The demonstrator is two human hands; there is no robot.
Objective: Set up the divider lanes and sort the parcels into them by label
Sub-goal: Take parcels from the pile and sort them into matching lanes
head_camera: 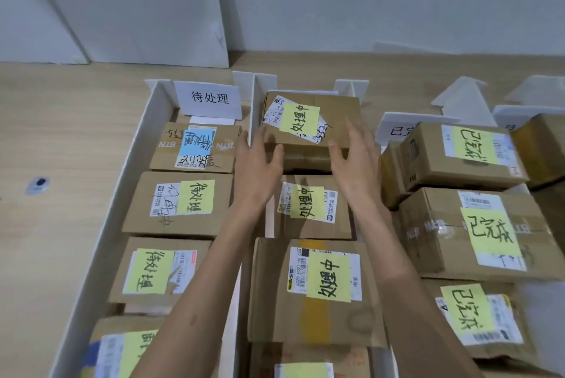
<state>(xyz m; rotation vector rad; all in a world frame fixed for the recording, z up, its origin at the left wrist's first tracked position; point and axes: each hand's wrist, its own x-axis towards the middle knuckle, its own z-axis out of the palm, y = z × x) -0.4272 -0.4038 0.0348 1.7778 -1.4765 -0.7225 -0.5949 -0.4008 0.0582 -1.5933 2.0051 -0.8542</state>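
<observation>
Far parcel (308, 130): lying at the far end of the middle lane (269, 224), yellow note reading 处理中.
Left grip (256, 160): I am holding it open at its left edge.
Right grip (354, 157): open, flanking its right.
Lane sign (210, 99): reading 待处理.

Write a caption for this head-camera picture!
Left hand and right hand flank the far brown cardboard parcel in the middle white divider lane.

Both hands reach to the far middle-lane parcel (336, 114).
Bare arms (214, 255) stretch forward side by side. The left hand (256, 163) lies at the parcel's left side, the right hand (356, 157) at its right front corner. Fingers are straight and spread, with thumbs toward its near face.
</observation>
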